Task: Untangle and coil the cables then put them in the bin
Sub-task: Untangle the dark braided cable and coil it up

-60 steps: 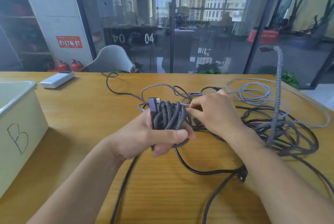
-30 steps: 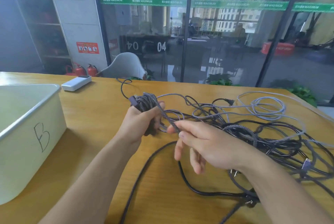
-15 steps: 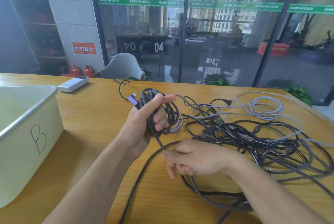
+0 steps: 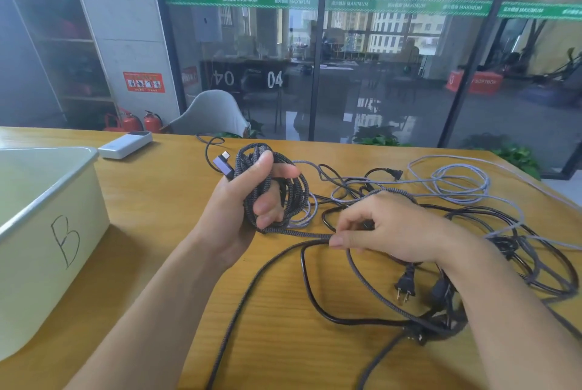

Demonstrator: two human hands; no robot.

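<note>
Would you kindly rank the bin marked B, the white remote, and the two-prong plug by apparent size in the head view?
1. bin marked B, though nearness to the camera enlarges it.
2. white remote.
3. two-prong plug, smallest even though it lies closer.

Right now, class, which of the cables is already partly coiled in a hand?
The dark braided cable, looped in the left hand; the black and pale grey cables lie loose on the table.

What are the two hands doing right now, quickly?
Left hand: closed round a coil of braided cable.
Right hand: pinching the same braided cable's loose run.
</note>
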